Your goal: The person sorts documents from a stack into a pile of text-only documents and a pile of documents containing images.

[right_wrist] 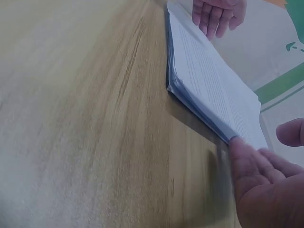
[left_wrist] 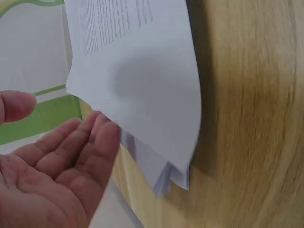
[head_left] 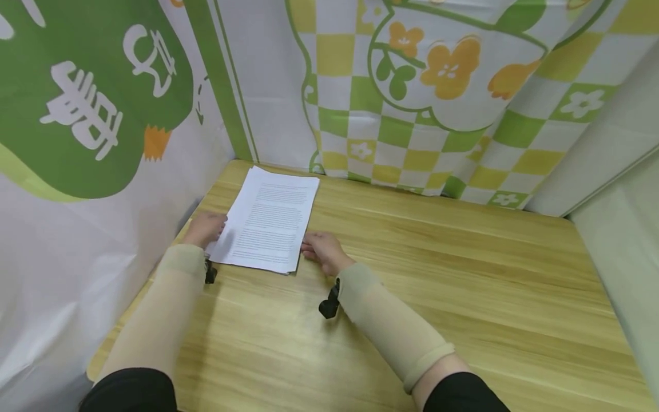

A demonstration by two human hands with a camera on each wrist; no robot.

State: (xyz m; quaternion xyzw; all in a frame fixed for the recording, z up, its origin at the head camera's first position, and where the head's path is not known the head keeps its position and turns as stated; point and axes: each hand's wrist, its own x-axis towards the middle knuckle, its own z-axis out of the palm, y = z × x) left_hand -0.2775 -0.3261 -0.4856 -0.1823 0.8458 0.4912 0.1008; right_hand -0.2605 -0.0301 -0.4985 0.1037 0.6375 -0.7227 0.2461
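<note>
A stack of printed paper (head_left: pixel 273 220) lies on the wooden table, text side up, its edges slightly uneven. At the stack's left edge is my left hand (head_left: pixel 207 227), palm toward the paper. In the left wrist view, the fingertips of this hand (left_wrist: pixel 71 161) meet the sheets' edge while the thumb stays apart; a few lower sheets (left_wrist: pixel 149 164) stick out and bend there. On the opposite side, my right hand (head_left: pixel 325 250) has its fingertips against the right edge. The right wrist view shows the right thumb (right_wrist: pixel 290 132) raised away from the paper.
The wooden table (head_left: pixel 463 297) stretches to the right of the paper. Behind it hangs a checked, flowered curtain (head_left: pixel 386 137), and a white and green printed sheet (head_left: pixel 154 212) hangs close along the left edge. Black wrist cameras (head_left: pixel 328 306) sit below the hands.
</note>
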